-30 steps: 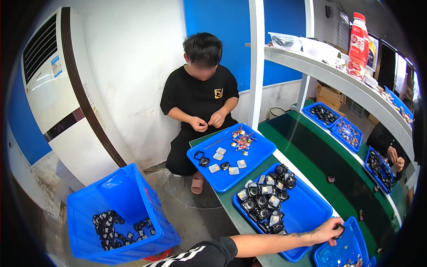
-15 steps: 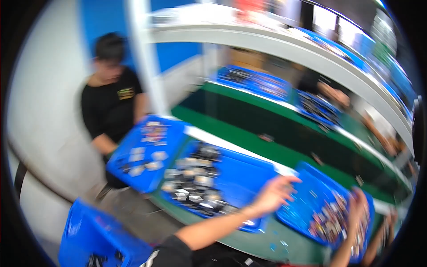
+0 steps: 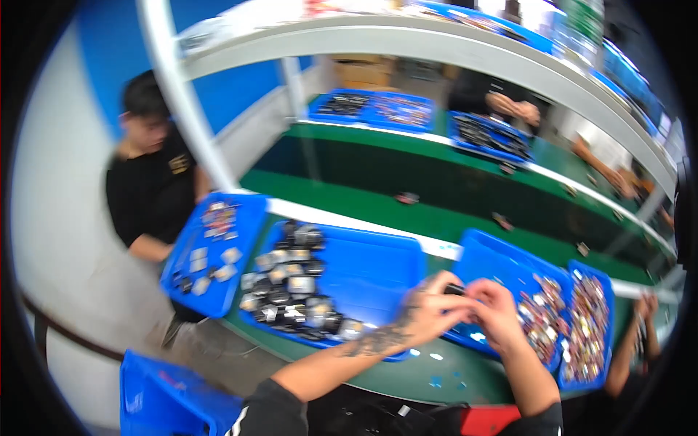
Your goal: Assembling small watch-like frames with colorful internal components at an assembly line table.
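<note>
My left hand point(image 3: 430, 314) is closed on a small black part point(image 3: 454, 289), which shows between its thumb and fingers. Up against it is my right hand point(image 3: 496, 311), its fingertips pinched together; what they grip is too small and hidden to make out. Both hands are above the near left edge of a blue tray point(image 3: 480, 251) with many small reddish and silvery pieces point(image 3: 542, 320) at its right. To the left, another blue tray point(image 3: 374, 265) has round black parts with pale square faces point(image 3: 291, 283) heaped in its left half.
A narrow blue tray point(image 3: 590, 327) of small pieces stands at the right. At the left, a person in black point(image 3: 149, 182) works by a blue tray point(image 3: 185, 254). A blue bin point(image 3: 171, 396) sits lower left. Beyond the green conveyor belt point(image 3: 349, 200) are more trays and hands, beneath a white shelf point(image 3: 407, 36).
My right hand has come left from the small pieces and met my left hand. The left hand's fingers, spread before, are now closed round the black part. The view has shifted.
</note>
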A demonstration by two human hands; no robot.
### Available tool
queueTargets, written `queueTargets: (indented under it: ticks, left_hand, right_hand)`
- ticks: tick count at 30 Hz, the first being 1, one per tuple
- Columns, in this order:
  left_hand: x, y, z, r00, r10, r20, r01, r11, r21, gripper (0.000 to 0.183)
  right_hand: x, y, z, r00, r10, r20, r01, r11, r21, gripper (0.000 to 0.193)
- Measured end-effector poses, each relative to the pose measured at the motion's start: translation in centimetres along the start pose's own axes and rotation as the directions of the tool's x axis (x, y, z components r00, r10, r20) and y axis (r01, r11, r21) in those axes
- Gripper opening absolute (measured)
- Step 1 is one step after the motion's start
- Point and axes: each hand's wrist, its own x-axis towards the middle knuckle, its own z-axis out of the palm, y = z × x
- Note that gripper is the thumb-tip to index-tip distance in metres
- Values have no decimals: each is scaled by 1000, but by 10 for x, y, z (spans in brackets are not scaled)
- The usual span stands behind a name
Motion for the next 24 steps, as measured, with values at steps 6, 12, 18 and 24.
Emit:
queueTargets:
  ticks: [6, 12, 18, 24]
  left_hand:
    - [7, -11, 27, 970, -204, 132, 236, 923, -304, 17]
    - [-2, -11, 21, 988, -131, 77, 150, 924, -351, 19]
    - [2, 4, 12, 939, -165, 303, 281, 876, -391, 18]
    - [5, -4, 26, 964, -207, 170, 261, 868, -422, 8]
  right_hand:
    - [-17, 2, -4, 740, -657, -147, 408, 612, -678, 15]
    - [-25, -31, 7, 937, -350, -11, 240, 664, -708, 8]
    - [-31, -31, -8, 894, -416, 167, 362, 449, -817, 7]
    - [-34, -13, -15, 643, -606, 468, 615, 44, -787, 7]
